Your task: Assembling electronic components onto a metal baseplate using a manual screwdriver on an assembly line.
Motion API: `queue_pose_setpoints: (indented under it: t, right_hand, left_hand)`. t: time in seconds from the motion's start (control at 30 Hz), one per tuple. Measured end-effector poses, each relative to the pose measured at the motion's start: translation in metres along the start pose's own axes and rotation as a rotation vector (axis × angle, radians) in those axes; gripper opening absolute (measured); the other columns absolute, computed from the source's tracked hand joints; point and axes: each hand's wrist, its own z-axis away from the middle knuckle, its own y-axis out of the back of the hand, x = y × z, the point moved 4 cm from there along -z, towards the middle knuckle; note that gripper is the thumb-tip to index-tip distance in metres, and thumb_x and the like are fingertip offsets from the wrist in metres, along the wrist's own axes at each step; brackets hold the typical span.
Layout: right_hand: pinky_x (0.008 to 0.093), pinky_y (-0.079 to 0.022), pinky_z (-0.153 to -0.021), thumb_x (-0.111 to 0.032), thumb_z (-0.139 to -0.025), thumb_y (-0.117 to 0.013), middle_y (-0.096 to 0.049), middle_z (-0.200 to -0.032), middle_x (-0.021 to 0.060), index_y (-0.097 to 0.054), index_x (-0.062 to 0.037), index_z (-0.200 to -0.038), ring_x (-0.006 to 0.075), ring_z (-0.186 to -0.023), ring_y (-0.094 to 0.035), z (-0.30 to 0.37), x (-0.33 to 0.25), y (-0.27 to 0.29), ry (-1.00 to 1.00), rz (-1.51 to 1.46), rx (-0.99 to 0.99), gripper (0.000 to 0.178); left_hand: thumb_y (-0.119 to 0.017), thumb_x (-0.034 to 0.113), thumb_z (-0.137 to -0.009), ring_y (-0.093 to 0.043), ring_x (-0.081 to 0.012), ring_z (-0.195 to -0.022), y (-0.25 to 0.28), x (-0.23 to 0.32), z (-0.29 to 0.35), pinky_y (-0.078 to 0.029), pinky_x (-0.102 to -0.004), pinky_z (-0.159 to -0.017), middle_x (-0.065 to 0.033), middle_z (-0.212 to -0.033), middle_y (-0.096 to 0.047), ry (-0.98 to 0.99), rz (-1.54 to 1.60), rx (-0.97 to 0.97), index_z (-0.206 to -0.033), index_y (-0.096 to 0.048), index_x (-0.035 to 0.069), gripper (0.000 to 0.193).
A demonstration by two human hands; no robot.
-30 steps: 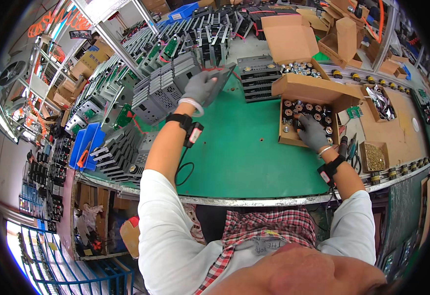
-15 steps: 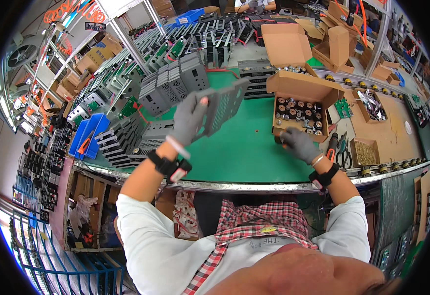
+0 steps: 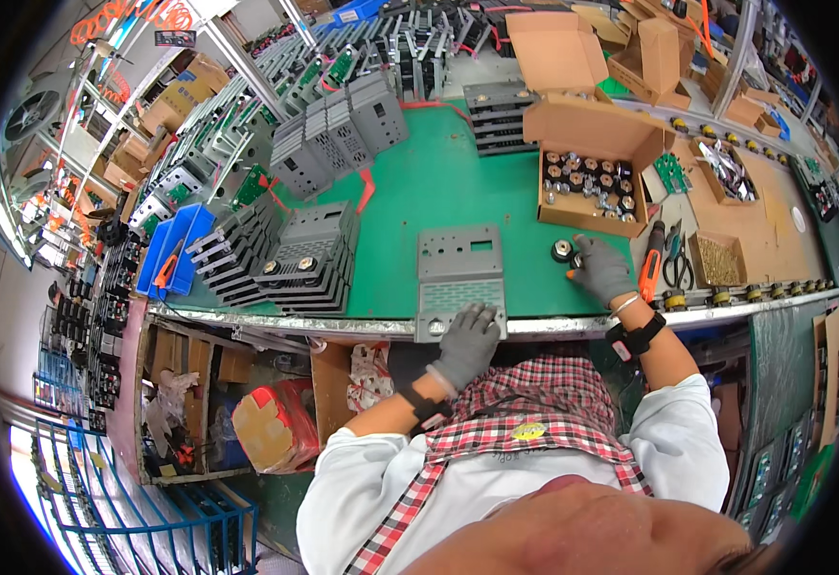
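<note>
A grey sheet-metal panel (image 3: 459,266) with slots and holes lies on the green work surface near the front edge. My left hand (image 3: 469,343), in a grey glove, rests on the panel's near end with its fingers stretched out. To the right, my gloved right hand (image 3: 603,270) has its thumb and fingers curled round small black round parts. One black round part (image 3: 562,251), with a metal nut on its face, shows at the fingertips. Behind that hand, an open cardboard box (image 3: 592,222) holds several similar parts.
Stacked grey panels (image 3: 314,251) stand left, with more upright panels (image 3: 338,139) behind. A blue bin (image 3: 178,251) sits at far left. An orange-handled tool (image 3: 650,264), scissors (image 3: 677,264) and a box of small brass-coloured pieces (image 3: 716,257) lie right. A metal edge (image 3: 371,328) borders the table.
The panel, earlier held raised in my left hand, now lies on the table in front of me. My left hand has come down and right; my right hand has shifted slightly.
</note>
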Motion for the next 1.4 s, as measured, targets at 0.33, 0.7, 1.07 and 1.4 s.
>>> queue_pose_setpoints:
  t: [0.33,0.7,1.07,1.4]
  right_hand:
    - [0.0363,-0.045,-0.084,-0.019,-0.080,-0.054,-0.053,-0.113,0.0139,-0.043,-0.0024,-0.121,0.0265,-0.096,-0.056,0.009,0.012,-0.016,-0.010,-1.754,-0.112,0.045]
    - [0.0355,-0.043,-0.090,-0.020,-0.085,-0.049,-0.049,-0.114,0.0158,-0.036,0.0036,-0.124,0.0240,-0.105,-0.050,0.038,-0.065,0.008,0.271,-2.204,-0.443,0.047]
    - [0.0216,-0.041,-0.044,-0.031,-0.084,-0.054,-0.056,-0.064,0.0025,-0.053,-0.0017,-0.094,0.0115,-0.053,-0.053,0.051,-0.090,-0.003,-0.159,-1.426,-0.263,0.031]
    - [0.0366,-0.043,-0.059,-0.017,-0.068,-0.062,-0.054,-0.080,0.0077,-0.055,-0.0104,-0.084,0.0286,-0.068,-0.054,0.064,-0.139,0.025,0.572,-0.542,0.453,0.018]
  left_hand:
    - [-0.060,0.013,-0.066,-0.046,-0.0291,-0.107,-0.016,0.021,-0.030,-0.035,-0.0411,-0.094,-0.0112,-0.110,-0.052,-0.108,0.096,0.014,-0.085,-0.056,0.004,0.022]
    - [-0.060,0.008,-0.074,-0.055,-0.0294,-0.079,0.075,0.001,-0.060,-0.045,-0.0348,-0.067,-0.0121,-0.096,-0.056,0.271,0.619,0.322,-0.096,-0.056,0.004,0.022]
    - [-0.070,0.019,-0.067,-0.055,-0.0308,-0.084,0.063,0.011,-0.042,-0.046,-0.0371,-0.069,-0.0138,-0.102,-0.054,0.127,0.531,0.346,-0.084,-0.056,0.005,0.026]
    - [-0.035,0.030,-0.094,-0.049,-0.0124,-0.066,0.032,0.004,-0.009,-0.041,-0.0232,-0.061,-0.0051,-0.083,-0.054,0.694,2.279,0.120,-0.100,-0.049,0.001,0.033]
